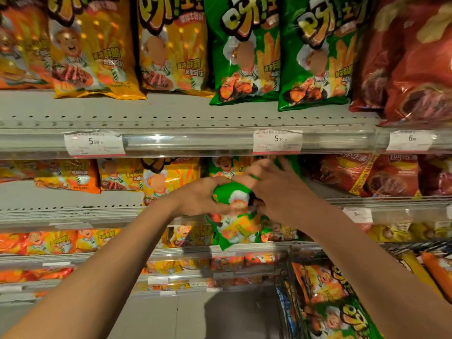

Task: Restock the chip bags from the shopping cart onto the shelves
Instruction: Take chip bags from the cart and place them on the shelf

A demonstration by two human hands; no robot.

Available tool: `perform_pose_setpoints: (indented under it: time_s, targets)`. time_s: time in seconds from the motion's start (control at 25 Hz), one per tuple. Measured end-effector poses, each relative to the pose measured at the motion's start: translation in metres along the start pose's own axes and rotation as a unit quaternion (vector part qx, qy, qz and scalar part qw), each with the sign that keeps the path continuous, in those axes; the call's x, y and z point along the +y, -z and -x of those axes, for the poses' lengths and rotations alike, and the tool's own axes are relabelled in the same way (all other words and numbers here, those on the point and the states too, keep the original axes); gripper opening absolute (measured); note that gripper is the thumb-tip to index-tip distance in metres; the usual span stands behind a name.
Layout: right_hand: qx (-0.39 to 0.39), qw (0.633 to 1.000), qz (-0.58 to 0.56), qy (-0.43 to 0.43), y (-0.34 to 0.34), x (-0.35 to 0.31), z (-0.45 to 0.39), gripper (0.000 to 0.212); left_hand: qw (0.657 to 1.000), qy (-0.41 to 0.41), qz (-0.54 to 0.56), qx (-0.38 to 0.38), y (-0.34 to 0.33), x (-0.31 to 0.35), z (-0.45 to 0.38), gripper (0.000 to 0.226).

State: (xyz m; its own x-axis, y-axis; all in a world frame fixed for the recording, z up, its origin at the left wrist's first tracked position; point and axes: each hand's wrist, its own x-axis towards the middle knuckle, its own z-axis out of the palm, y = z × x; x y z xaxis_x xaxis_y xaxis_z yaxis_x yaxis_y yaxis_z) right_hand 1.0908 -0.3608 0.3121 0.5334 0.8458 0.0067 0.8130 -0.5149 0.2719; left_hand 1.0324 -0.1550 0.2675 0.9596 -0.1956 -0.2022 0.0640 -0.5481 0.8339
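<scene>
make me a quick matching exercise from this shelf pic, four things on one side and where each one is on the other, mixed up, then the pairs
Things
1. green chip bag
2. yellow chip bags
3. red chip bags
4. shopping cart

Places
A. top shelf, far right
B. bottom right corner, bags inside
C. held in both hands, before the second shelf
D. top shelf, left

Pairs: 1-C, 2-D, 3-A, 4-B

The left hand and right hand both have a grip on the green bag.
</scene>
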Motion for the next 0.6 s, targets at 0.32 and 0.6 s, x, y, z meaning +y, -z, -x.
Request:
perform_pose_setpoints:
  time_s: [0.32, 0.6]
  targets:
    - [0.15, 0.873, -0.419, -0.197, -0.078, 0.01, 0.039, 0.073, 0.948, 0.062, 0.25, 0.187, -0.001, -0.031, -0.013, 0.049]
    - [0.059, 0.752, -0.619, -0.219, -0.098, 0.025, 0.002, 0.082, 0.908, 0.005, 0.35, 0.23, -0.04, -0.03, -0.036, 0.059]
